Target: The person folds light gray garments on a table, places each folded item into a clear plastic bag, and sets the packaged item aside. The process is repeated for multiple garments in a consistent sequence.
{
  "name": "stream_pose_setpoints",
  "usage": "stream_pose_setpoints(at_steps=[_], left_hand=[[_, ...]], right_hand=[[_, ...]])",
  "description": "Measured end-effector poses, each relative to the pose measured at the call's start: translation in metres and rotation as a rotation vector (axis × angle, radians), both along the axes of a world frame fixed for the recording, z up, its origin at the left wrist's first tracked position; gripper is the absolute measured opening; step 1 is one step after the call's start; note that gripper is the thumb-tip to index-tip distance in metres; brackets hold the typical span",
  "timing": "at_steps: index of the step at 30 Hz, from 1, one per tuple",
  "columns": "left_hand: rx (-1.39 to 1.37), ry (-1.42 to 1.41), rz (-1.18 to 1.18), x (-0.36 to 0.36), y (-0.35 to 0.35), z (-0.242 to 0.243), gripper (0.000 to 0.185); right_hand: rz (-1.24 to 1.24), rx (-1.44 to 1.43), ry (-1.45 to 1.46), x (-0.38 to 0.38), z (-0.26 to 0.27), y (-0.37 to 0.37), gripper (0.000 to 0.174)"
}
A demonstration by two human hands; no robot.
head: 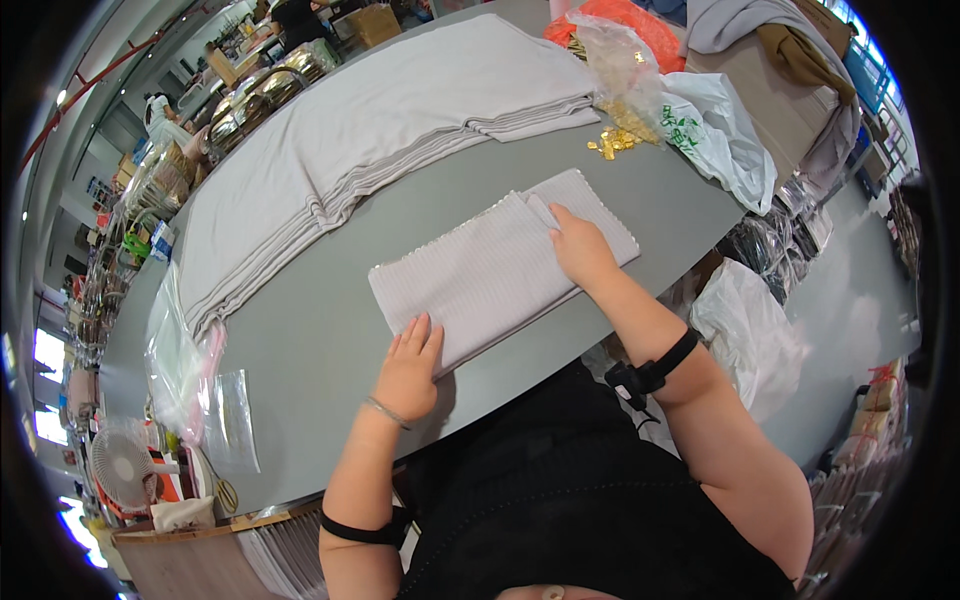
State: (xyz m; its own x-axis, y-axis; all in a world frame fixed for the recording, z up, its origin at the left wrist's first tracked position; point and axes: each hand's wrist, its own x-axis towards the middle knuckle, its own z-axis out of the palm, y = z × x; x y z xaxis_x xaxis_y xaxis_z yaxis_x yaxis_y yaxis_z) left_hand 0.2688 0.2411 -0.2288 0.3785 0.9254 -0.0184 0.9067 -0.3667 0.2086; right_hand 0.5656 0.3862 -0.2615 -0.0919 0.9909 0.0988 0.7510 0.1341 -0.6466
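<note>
A folded piece of pale grey ribbed fabric with a beaded-looking edge lies flat on the grey table before me. My left hand rests on its near left corner, fingers spread and palm down. Near the right end, my right hand pinches a turned-over flap of the cloth between thumb and fingers. Beyond it, a long stack of pale grey fabric drapes in layers across the far side of the table.
Gold tags lie loose by a clear plastic bag and a white plastic bag. At left are clear plastic sleeves, scissors and a white fan. Another person is in the background.
</note>
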Motion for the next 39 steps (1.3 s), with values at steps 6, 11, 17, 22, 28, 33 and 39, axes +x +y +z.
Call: stream_pose_setpoints(at_steps=[6,11,17,22,28,33,39], left_hand=[[0.099,-0.35,0.195,0.017,0.06,-0.008,0.056],[0.22,0.034,0.277,0.038,0.069,-0.053,0.061],[0.247,-0.051,0.227,0.036,0.063,-0.038,0.061],[0.247,-0.117,0.287,0.036,0.04,-0.028,0.059],[0.248,-0.158,0.255,0.04,0.043,-0.035,0.058],[0.198,0.017,0.23,0.051,0.053,-0.028,0.059],[0.027,0.125,0.184,0.07,0.072,-0.011,0.052]], right_hand=[[0.306,0.415,-0.278,-0.055,0.016,-0.028,0.048],[0.275,0.316,-0.45,-0.007,-0.006,0.012,0.053],[-0.11,0.332,-0.382,0.055,-0.004,0.022,0.047],[0.044,0.03,-0.334,0.006,0.018,0.006,0.039],[-0.025,0.056,-0.103,0.002,0.022,0.01,0.034],[-0.05,0.134,-0.14,0.013,0.008,0.005,0.032],[-0.279,0.109,-0.458,0.066,0.018,0.013,0.035]])
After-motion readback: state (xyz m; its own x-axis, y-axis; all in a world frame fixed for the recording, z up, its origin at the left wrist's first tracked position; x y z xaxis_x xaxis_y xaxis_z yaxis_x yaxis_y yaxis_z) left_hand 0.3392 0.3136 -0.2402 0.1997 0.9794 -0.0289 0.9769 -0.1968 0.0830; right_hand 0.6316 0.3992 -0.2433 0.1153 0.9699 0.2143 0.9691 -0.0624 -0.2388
